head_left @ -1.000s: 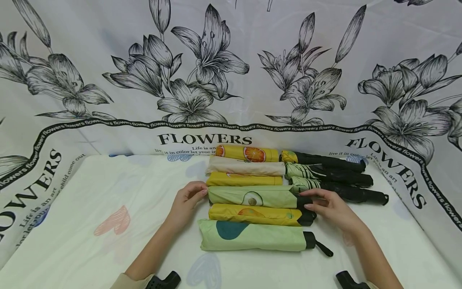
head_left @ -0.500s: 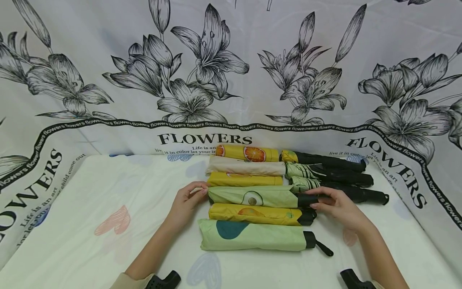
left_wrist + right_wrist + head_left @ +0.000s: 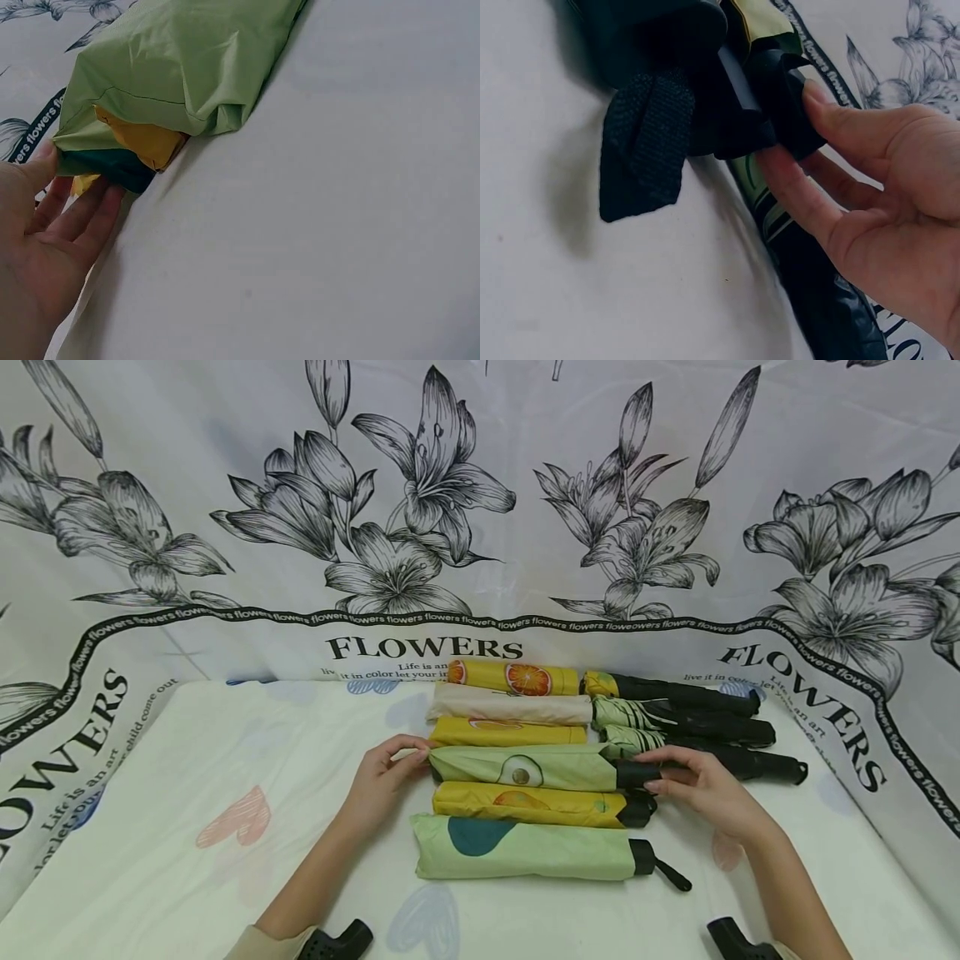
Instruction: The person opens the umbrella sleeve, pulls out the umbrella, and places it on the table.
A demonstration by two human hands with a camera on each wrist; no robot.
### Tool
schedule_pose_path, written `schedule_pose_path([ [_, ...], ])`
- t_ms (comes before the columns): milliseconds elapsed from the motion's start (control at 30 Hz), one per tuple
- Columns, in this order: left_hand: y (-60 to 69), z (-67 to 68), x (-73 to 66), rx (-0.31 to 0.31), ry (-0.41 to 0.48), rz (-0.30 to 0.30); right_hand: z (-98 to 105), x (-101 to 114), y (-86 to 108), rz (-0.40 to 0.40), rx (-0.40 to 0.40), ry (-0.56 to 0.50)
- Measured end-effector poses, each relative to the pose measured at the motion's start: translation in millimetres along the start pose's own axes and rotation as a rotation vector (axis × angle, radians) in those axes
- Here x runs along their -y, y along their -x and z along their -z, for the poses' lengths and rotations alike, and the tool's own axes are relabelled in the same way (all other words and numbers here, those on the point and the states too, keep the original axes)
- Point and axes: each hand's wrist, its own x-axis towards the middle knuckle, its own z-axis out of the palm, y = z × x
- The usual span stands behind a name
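Observation:
A folded umbrella in light green fabric with an avocado print [image 3: 465,768] lies across the middle of the row. My left hand [image 3: 384,785] pinches its left end; in the left wrist view the thumb is on the end's edge, with fingers [image 3: 97,217] below. At the other end, my right hand [image 3: 701,793] holds the black handle [image 3: 784,112] between thumb and fingers. Just in front lie a yellow folded umbrella [image 3: 465,802] and a larger green one [image 3: 555,856] with a dark teal patch and a black wrist strap [image 3: 645,146].
Behind the avocado umbrella lie a yellow umbrella [image 3: 540,736], a cream one [image 3: 510,705] and an orange-print one [image 3: 480,677]. Several long black umbrellas [image 3: 675,691] lie at the back right. A flower-printed curtain [image 3: 495,560] hangs behind the white bed cover [image 3: 315,877].
My right hand has shifted slightly right, and more of the black handle shows. My left hand and the umbrella's left end have moved very slightly left. The other umbrellas stay put.

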Motion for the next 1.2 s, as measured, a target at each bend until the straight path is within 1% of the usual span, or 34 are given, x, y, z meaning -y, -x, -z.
schedule_pose_path([
  [100,-1.1,6.4,0.1,-0.027,0.019,-0.016,3,-1,0.7,-0.001,-0.005,0.003],
  [200,-1.4,13.8,1.6,-0.047,0.061,-0.015,8,-4,3.5,-0.005,-0.030,0.019],
  [267,-1.4,18.1,3.2,-0.039,0.089,-0.009,12,-6,5.3,-0.011,-0.043,0.027],
  [367,-1.8,21.2,6.3,-0.002,0.107,0.001,17,-9,7.0,-0.019,-0.042,0.026],
  [433,-1.8,21.8,7.7,0.008,0.110,0.000,18,-11,7.0,-0.019,-0.035,0.017],
  [567,-0.3,21.3,8.6,0.000,0.102,0.014,18,-13,6.4,-0.011,-0.029,-0.002],
  [733,0.4,17.9,7.6,-0.049,0.060,0.045,19,-13,7.1,-0.014,-0.048,0.004],
  [900,0.4,14.4,7.2,-0.088,0.050,0.063,25,-16,10.5,-0.021,-0.066,0.031],
  [1067,0.7,14.2,7.7,-0.091,0.053,0.066,36,-22,17.4,0.015,-0.083,0.064],
  [1200,1.2,14.7,8.7,-0.090,0.060,0.067,45,-30,22.6,0.062,-0.077,0.044],
])
